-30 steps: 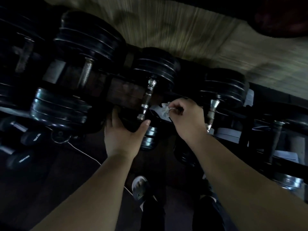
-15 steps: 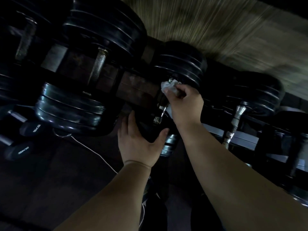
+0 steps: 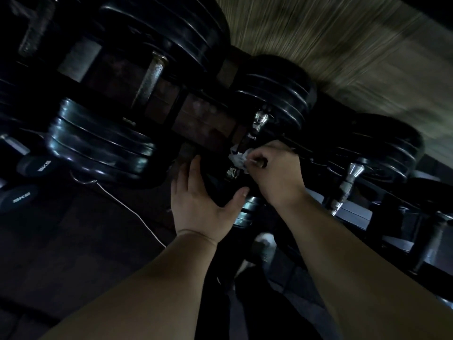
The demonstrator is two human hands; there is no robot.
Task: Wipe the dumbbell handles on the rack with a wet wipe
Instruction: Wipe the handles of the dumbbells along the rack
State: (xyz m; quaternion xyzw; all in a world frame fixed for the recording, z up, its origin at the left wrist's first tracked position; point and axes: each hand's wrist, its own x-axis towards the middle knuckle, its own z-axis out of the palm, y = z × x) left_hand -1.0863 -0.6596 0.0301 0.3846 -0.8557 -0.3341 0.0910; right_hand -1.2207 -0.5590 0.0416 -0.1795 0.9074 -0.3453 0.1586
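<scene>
Right hand (image 3: 279, 170) pinches crumpled white wet wipe (image 3: 239, 159) against chrome handle (image 3: 247, 148) of black plate dumbbell (image 3: 277, 94) on dark rack (image 3: 203, 119). Left hand (image 3: 198, 200), fingers spread wide, rests on near black weight end (image 3: 215, 177).

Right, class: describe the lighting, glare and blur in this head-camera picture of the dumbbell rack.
Head view: very dim, plates nearly black; bright glints on the chrome handle by the wet wipe in the right hand; the pale surface at top right is streaked by motion blur.
</scene>
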